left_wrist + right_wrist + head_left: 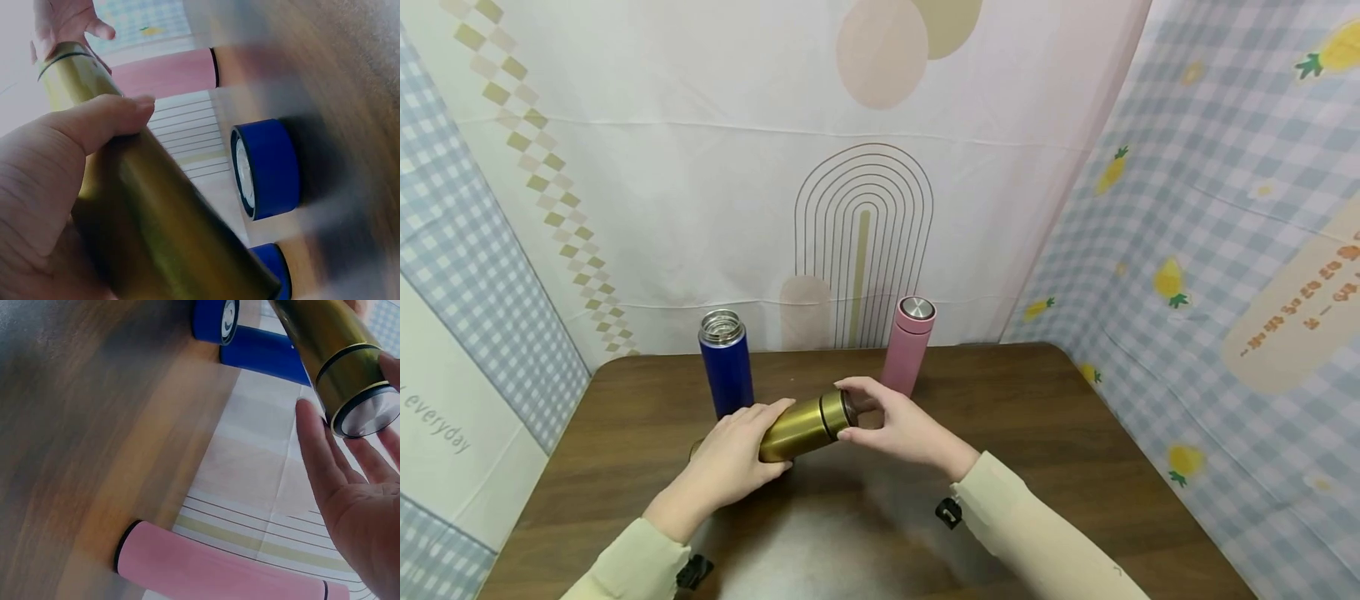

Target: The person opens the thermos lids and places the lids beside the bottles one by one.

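A gold bottle point(797, 429) is held above a wooden desk point(1037, 467) by a person in pale sleeves, lying at a slant between the 2 hands with its capped end higher and pointing to the person's right. The left hand point(730, 454) has its grip closed around the bottle's body, thumb along the near side. The right hand point(910, 425) is at the cap point(350, 394), which has a silver disc in its end. Its grip is loose: the fingers curve around the cap, a fingertip touches it, and the thumb is held just apart from it.

Behind the left hand, a blue bottle point(727, 371) stands upright on the desk, its silvery threaded mouth showing at the top. Near it on the desk sits a short blue cap point(272, 169), pale face up, seen from both wrists but hidden by the left hand from the head. Behind the right hand, a pink bottle point(907, 354) stands upright, its top a steel disc.

The back cloth point(700, 208) is white with printed arches; the right-hand cloth point(1210, 208) is blue-and-white check with yellow pineapples.
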### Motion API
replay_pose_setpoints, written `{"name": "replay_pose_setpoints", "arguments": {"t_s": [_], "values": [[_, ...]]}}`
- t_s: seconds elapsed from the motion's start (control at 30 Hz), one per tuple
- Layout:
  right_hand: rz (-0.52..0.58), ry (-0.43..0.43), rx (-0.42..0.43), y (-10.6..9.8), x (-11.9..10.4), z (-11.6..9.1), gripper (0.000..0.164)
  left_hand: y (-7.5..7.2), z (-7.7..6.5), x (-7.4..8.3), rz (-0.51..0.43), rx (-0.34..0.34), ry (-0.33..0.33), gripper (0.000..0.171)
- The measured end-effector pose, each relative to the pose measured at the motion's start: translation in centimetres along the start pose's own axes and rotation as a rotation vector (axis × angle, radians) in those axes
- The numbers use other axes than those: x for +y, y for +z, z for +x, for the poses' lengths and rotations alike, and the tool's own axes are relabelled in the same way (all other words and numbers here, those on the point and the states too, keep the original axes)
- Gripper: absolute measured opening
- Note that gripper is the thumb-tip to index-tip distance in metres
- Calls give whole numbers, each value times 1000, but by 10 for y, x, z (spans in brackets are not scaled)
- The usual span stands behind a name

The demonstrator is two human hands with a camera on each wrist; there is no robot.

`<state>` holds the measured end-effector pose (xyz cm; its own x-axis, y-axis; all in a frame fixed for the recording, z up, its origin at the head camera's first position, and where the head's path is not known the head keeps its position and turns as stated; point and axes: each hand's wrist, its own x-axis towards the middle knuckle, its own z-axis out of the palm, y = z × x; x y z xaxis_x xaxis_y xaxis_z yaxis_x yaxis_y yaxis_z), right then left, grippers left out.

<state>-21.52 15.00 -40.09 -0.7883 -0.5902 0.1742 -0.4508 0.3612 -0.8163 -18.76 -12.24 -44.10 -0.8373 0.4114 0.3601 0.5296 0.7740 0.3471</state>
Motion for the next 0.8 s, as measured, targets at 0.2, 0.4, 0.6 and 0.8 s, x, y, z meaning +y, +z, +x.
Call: {"name": "replay_pose_setpoints", "arguments": {"t_s": [0.2,0.4,0.6,0.8], "values": [[-2,103,71,6,0,-1,72,4,-2,3,5,22,5,84],[-150,232,111,10,0,-1,63,6,-3,6,18,35,22,85],[-169,250,98,11,-1,0,52,5,-2,5,16,45,33,85],[-177,222,88,11,-1,2,47,5,-2,3,28,41,29,84]]}}
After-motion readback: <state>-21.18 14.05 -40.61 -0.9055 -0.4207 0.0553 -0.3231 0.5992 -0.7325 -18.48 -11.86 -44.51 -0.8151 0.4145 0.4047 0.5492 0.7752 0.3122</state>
